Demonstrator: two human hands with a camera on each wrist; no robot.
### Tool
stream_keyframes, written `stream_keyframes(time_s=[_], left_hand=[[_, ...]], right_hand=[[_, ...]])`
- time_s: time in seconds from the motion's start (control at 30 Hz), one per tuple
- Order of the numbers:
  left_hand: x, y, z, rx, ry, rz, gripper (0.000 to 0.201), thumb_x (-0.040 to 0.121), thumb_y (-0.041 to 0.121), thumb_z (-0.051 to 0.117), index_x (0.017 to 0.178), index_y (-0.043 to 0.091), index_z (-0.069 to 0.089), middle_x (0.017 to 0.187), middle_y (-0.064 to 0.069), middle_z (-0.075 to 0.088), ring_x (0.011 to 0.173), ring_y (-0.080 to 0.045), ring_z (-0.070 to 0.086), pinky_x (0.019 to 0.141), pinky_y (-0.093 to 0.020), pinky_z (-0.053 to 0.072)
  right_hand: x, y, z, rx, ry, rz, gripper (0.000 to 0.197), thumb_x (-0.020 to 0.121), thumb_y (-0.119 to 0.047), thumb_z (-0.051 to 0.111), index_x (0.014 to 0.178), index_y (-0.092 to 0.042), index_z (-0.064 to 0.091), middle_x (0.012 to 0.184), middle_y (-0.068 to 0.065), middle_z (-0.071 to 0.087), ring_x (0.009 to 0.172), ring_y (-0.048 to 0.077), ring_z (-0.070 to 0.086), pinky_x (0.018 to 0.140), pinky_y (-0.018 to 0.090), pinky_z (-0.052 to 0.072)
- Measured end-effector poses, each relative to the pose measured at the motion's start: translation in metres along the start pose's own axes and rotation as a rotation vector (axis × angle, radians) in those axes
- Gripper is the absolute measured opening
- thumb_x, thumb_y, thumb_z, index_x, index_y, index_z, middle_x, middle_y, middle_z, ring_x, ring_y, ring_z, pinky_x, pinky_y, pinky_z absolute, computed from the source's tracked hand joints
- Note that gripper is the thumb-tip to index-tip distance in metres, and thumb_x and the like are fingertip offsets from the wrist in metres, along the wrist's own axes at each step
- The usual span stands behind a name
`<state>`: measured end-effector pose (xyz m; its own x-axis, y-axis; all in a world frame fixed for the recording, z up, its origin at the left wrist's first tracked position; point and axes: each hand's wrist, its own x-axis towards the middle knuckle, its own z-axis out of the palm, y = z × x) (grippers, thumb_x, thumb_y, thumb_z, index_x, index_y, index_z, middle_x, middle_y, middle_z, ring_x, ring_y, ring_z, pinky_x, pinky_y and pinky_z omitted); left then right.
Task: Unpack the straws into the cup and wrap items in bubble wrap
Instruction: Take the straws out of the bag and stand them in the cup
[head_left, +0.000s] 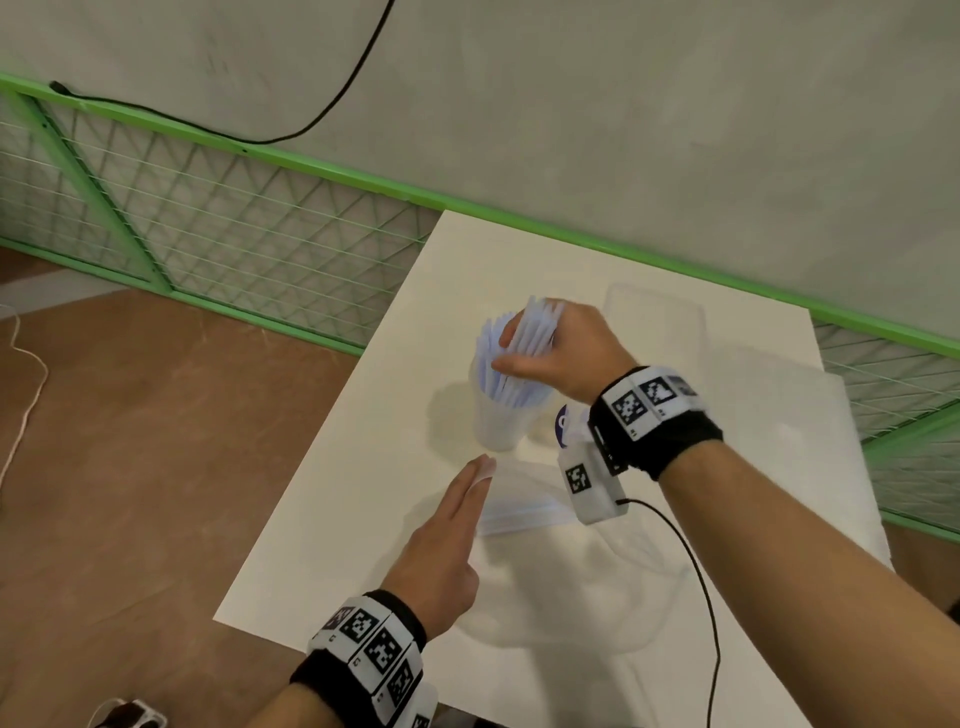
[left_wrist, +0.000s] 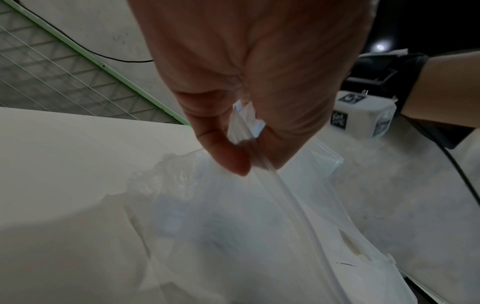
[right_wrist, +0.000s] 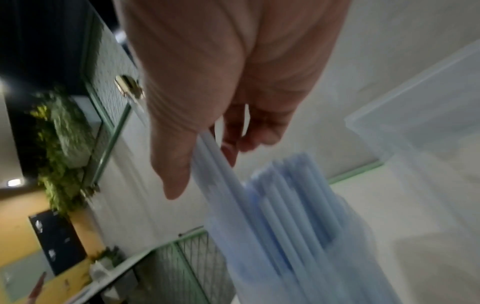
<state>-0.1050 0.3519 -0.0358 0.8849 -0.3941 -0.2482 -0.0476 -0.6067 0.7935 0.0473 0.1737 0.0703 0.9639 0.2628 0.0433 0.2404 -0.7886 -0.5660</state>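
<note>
Right hand grips a bundle of pale blue straws standing in the translucent cup near the middle of the white desk. Left hand pinches the clear plastic bag lying toward the desk's near edge.

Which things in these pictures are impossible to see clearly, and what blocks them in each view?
- Head view: the cup rim, hidden by the right hand and the straws.
- Head view: what the left hand holds, hidden by its back; the left wrist view shows it pinching a clear bag.
- Left wrist view: the bag's contents, blurred.
- Right wrist view: the cup base, cut off by the lower edge.
</note>
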Motion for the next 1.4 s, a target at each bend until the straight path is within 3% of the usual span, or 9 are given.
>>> stream_keyframes(time_s=[0.17,0.33,0.43,0.57,0.77,0.87,1.0,1.17,1.4], left_hand=[[0.002,0.000,-0.002,0.010,0.008,0.009,0.104,0.074,-0.015,0.043,0.155,0.038,0.004,0.154,0.037,-0.014,0.126,-0.009,0.050,0.080,-0.007,0.041],[0.004,-0.001,-0.004,-0.006,0.016,0.017,0.106,0.070,-0.017,0.040,0.155,0.038,0.008,0.155,0.036,-0.008,0.123,-0.009,0.051,0.078,-0.004,0.041],[0.005,0.000,-0.003,-0.001,0.017,0.027,0.106,0.070,-0.017,0.040,0.155,0.037,0.010,0.155,0.036,-0.006,0.122,-0.011,0.052,0.080,-0.010,0.044],[0.005,0.001,-0.004,0.008,0.019,0.023,0.106,0.069,-0.017,0.042,0.155,0.038,0.010,0.155,0.036,-0.007,0.121,-0.012,0.053,0.075,-0.011,0.044],[0.001,0.000,-0.005,0.018,0.037,0.026,0.106,0.070,-0.018,0.042,0.155,0.036,0.011,0.155,0.036,-0.007,0.124,-0.012,0.050,0.085,-0.013,0.047],[-0.001,0.000,-0.006,0.030,0.042,0.025,0.106,0.070,-0.017,0.042,0.154,0.038,0.010,0.153,0.039,-0.009,0.119,-0.012,0.054,0.085,-0.022,0.052],[-0.001,0.001,-0.006,0.032,0.039,0.055,0.108,0.068,-0.017,0.040,0.154,0.040,0.008,0.154,0.038,-0.010,0.130,-0.005,0.045,0.090,-0.020,0.050],[0.000,0.006,-0.006,0.041,0.047,0.076,0.107,0.069,-0.016,0.040,0.155,0.039,0.008,0.155,0.037,-0.008,0.115,-0.014,0.055,0.086,-0.028,0.053],[0.000,0.002,-0.005,0.037,0.054,0.077,0.105,0.069,-0.018,0.041,0.156,0.033,0.011,0.157,0.033,-0.006,0.137,-0.009,0.038,0.094,-0.009,0.039]], right_hand=[[-0.015,-0.002,0.013,0.075,0.138,-0.106,0.069,0.071,-0.043,0.081,0.130,-0.025,0.050,0.130,-0.001,0.047,0.120,0.017,0.043,0.102,0.031,0.037],[-0.039,-0.006,0.029,-0.215,0.228,-0.229,0.062,0.090,-0.033,0.057,0.145,-0.010,0.038,0.150,0.007,0.040,0.138,0.023,0.035,0.113,0.036,0.031],[-0.047,0.004,0.048,-0.349,0.098,-0.225,0.064,0.087,-0.020,0.056,0.146,-0.005,0.036,0.147,0.011,0.044,0.140,0.028,0.036,0.110,0.045,0.036],[-0.047,0.011,0.052,-0.378,0.125,-0.174,0.061,0.085,-0.011,0.054,0.144,-0.005,0.040,0.144,0.009,0.049,0.139,0.029,0.038,0.107,0.042,0.036],[-0.050,0.026,0.053,-0.539,0.099,-0.231,0.054,0.079,-0.012,0.058,0.133,-0.008,0.055,0.142,0.007,0.053,0.137,0.026,0.043,0.110,0.039,0.024],[-0.054,0.021,0.049,-0.455,0.175,-0.222,0.063,0.080,-0.013,0.061,0.142,-0.009,0.045,0.152,0.006,0.041,0.142,0.022,0.035,0.114,0.040,0.025],[-0.053,-0.004,0.045,-0.361,0.263,-0.254,0.079,0.081,-0.019,0.058,0.152,-0.010,0.024,0.161,0.005,0.020,0.148,0.018,0.020,0.115,0.037,0.022],[-0.038,-0.007,0.057,-0.477,0.136,-0.204,0.076,0.082,-0.020,0.053,0.153,-0.012,0.025,0.160,0.002,0.025,0.147,0.021,0.022,0.115,0.045,0.027],[-0.041,0.011,0.058,-0.531,0.166,-0.151,0.073,0.083,-0.016,0.052,0.152,-0.011,0.027,0.158,0.002,0.029,0.147,0.019,0.022,0.117,0.038,0.019]])
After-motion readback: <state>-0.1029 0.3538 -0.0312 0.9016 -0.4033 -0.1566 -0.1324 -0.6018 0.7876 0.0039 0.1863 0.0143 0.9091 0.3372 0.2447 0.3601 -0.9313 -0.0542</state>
